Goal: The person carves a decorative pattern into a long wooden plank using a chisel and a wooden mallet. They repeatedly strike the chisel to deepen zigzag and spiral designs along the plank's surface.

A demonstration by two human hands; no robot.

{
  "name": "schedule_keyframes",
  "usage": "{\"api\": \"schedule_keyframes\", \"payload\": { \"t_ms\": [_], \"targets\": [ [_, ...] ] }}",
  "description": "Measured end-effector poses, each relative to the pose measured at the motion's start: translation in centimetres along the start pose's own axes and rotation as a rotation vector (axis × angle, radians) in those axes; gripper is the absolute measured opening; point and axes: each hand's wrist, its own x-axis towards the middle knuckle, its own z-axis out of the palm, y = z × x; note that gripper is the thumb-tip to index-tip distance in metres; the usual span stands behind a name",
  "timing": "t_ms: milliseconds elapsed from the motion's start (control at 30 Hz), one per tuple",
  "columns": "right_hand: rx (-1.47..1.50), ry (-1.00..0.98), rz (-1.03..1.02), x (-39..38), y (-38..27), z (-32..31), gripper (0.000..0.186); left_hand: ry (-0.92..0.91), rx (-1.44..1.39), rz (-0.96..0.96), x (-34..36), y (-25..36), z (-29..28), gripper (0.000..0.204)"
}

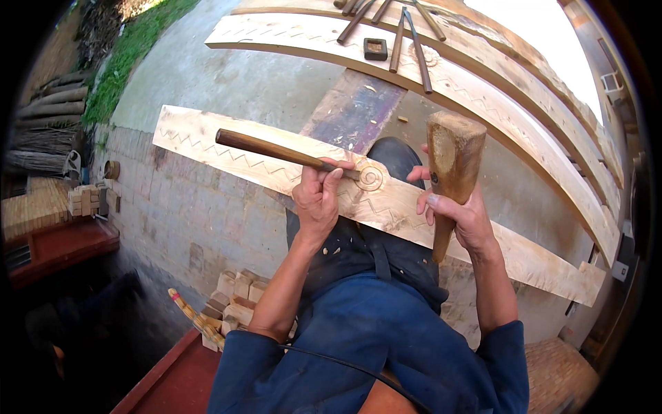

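A long pale wooden board lies across my lap, carved with zigzag lines and a round rosette of concentric rings. My left hand is closed around the lower part of a carving chisel. The chisel's dark wooden handle slants up to the left, and its blade end reaches the rosette's left side. Over the board, to the right of the rosette, my right hand grips a worn wooden mallet. Its thick head points up and its narrow end points down; some fingers stand loosely off it.
Beyond the board lie more long planks, one with matching zigzags. Several chisels and a small dark square box rest on them. Wood blocks and a red surface are at lower left. Logs are stacked far left.
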Motion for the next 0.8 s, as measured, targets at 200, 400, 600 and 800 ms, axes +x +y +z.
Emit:
{"api": "schedule_keyframes", "payload": {
  "t_ms": [200, 400, 600, 800],
  "targets": [
    [-0.051, -0.014, -0.069, 0.4, -1.2, 0.5, 0.063, -0.005, -0.016, -0.002, 0.0, -0.1, 0.0, 0.01],
    [-0.086, -0.03, -0.086, 0.8, -2.1, 1.2, 0.052, -0.017, 0.079, 0.02, -0.1, 0.5, 0.2, 0.011],
    [-0.388, -0.028, -0.246, 1.6, -3.5, 1.7, 0.06, -0.041, 0.24, 0.11, 0.0, 1.3, 0.3, 0.013],
    [-0.741, 0.015, -0.478, 2.8, -7.3, 3.1, 0.066, -0.106, 0.383, 0.26, 0.5, 1.7, 0.5, 0.013]
  ]
}}
